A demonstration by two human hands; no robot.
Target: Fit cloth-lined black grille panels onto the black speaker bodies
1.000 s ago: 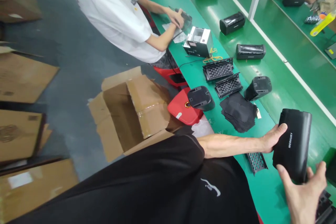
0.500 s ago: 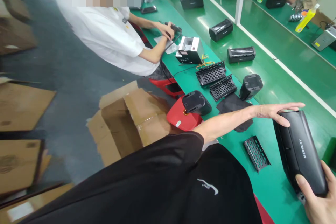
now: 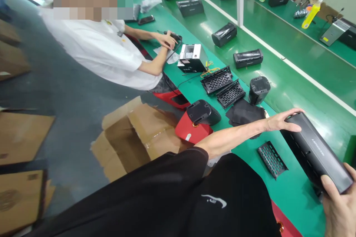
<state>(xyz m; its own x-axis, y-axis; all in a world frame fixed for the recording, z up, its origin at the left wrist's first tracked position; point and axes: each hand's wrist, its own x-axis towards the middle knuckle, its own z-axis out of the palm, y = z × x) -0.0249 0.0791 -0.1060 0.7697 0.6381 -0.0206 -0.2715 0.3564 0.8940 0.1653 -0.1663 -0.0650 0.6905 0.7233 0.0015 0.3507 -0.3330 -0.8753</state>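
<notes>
Between my hands is a long black speaker housing (image 3: 317, 152) with pale lettering on its front, held tilted over the green table. My left hand (image 3: 282, 120) clasps its far end, thumb on the front face. The near end rests in the grip of my right hand (image 3: 340, 196), whose fingers are partly hidden behind it. A black perforated grille (image 3: 272, 160) lies on the table beside my left forearm. Beyond that forearm are black sheets (image 3: 243, 113), a housing standing on end (image 3: 259, 90) and two more grilles, one of them a slotted grille (image 3: 231, 93).
Another black housing (image 3: 204, 112) sits on a red stool (image 3: 191, 129), near an open cardboard box (image 3: 152, 122). A co-worker in a white shirt (image 3: 94, 52) works beside a screw feeder-like box (image 3: 191, 58). Several housings stand along the green conveyor (image 3: 294, 81).
The speaker housing has tipped further over, its far end moving left. My left hand's fingers, stretched out before, now curl around that end. The view has shifted slightly.
</notes>
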